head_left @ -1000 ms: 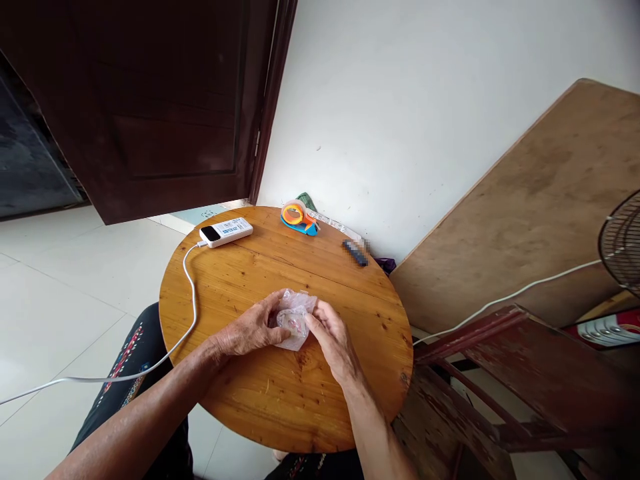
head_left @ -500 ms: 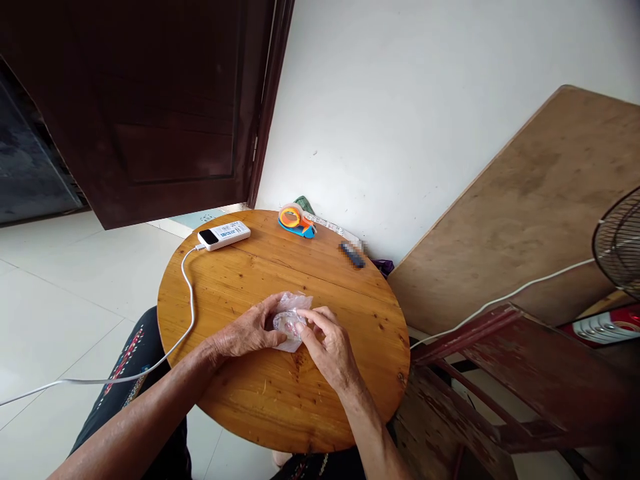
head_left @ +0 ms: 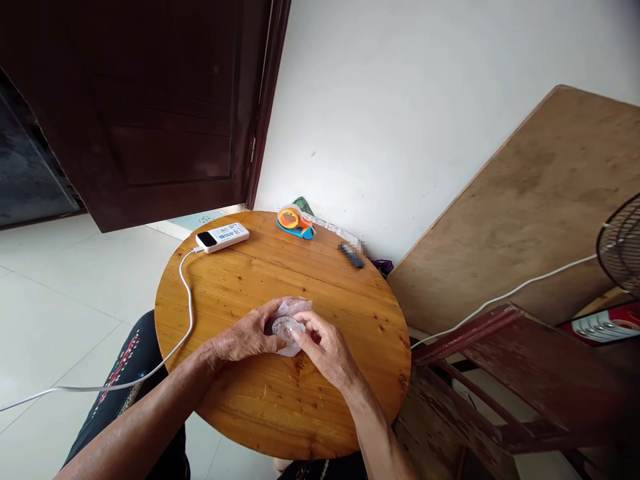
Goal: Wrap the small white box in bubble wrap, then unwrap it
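Observation:
Near the middle of the round wooden table [head_left: 250, 407], a small round object wrapped in clear plastic wrap [head_left: 289, 329] sits between my hands. My left hand [head_left: 255, 331] curls around its left side, thumb in front and fingers behind. From the right, my right hand [head_left: 323, 343] pinches the near rim of the wrap between thumb and fingers. A loose flap of the plastic stands up at the back. What lies inside the wrap is too blurred to make out.
A white power bank [head_left: 223, 237] with a white cable [head_left: 191, 307] lies at the table's back left. An orange and blue tape dispenser [head_left: 296, 221] stands at the back, with a dark pixelated item [head_left: 351, 255] to its right. A fan [head_left: 623, 247] is at far right.
My right fingers have closed in on the rim, the index finger bending down. The back flap of plastic has folded lower. My left hand keeps its grip.

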Motion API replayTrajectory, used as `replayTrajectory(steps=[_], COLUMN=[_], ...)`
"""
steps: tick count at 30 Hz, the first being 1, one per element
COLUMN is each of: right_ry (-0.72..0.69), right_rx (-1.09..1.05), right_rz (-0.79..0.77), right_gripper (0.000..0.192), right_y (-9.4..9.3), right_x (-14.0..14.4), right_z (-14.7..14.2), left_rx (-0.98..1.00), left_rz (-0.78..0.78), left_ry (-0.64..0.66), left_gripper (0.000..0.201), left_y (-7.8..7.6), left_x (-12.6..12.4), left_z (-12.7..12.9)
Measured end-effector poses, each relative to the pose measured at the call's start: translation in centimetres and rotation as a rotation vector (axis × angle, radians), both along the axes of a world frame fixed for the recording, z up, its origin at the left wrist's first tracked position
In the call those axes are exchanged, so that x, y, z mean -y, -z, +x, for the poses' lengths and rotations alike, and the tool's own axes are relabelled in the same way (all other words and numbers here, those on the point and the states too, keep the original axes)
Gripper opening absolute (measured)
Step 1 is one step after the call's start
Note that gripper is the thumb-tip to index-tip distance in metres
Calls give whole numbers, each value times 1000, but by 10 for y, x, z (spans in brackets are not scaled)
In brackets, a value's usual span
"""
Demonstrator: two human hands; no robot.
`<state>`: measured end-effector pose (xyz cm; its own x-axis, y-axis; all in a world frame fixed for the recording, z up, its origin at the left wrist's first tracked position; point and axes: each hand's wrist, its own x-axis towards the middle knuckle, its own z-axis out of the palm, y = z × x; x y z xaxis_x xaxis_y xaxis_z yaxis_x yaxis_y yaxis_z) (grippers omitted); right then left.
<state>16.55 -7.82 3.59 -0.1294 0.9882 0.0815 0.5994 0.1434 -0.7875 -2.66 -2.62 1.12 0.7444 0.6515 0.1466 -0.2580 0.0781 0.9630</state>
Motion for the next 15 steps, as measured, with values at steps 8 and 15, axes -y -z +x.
replayTrajectory(steps=[8, 15], right_ry=[-62, 178], right_rx=[-80, -140], right_rz=[-82, 60], right_gripper=[18, 34], right_y=[7, 8], right_x=[0, 14], right_z=[-3, 10], left_rx=[23, -46], left_rz=[-9, -10], left_ry=[36, 11], left_gripper=[72, 73], left_y=[-2, -4], left_x=[0, 0], left_z=[0, -2])
